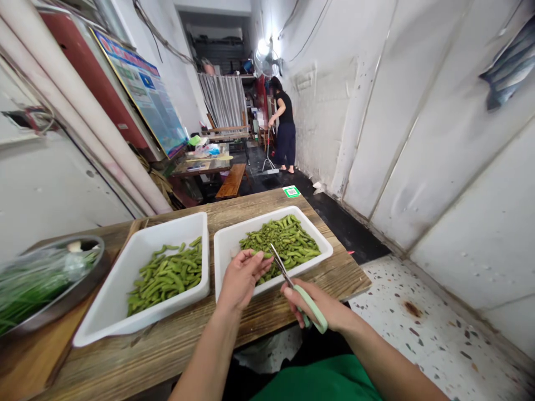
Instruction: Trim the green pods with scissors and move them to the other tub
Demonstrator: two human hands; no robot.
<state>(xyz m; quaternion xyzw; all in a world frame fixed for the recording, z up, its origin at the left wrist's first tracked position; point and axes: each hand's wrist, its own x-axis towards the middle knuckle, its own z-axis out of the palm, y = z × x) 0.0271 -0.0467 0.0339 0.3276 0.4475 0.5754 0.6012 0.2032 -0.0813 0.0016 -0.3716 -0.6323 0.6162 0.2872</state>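
Between the thumb and fingers of my left hand (242,275) is a green edamame pod (263,254), over the near side of the right white tray (326,245). My right hand (317,306) grips scissors (311,306) with pale green handles. Their blades point up and left, with the tips beside the pod's end; whether they touch it I cannot tell. Behind the blades, the right tray holds a heap of edamame pods (292,236). More edamame pods (171,275) lie in the left white tray (104,303), mostly toward its right side.
At far left a metal bowl (54,303) holds bagged green vegetables (37,284). The trays stand on a wooden table (334,278) with a QR code card (291,191) at its far corner. Beyond are a bench (232,181), a cluttered low table (200,166) and a person (285,122) holding a long-handled tool.
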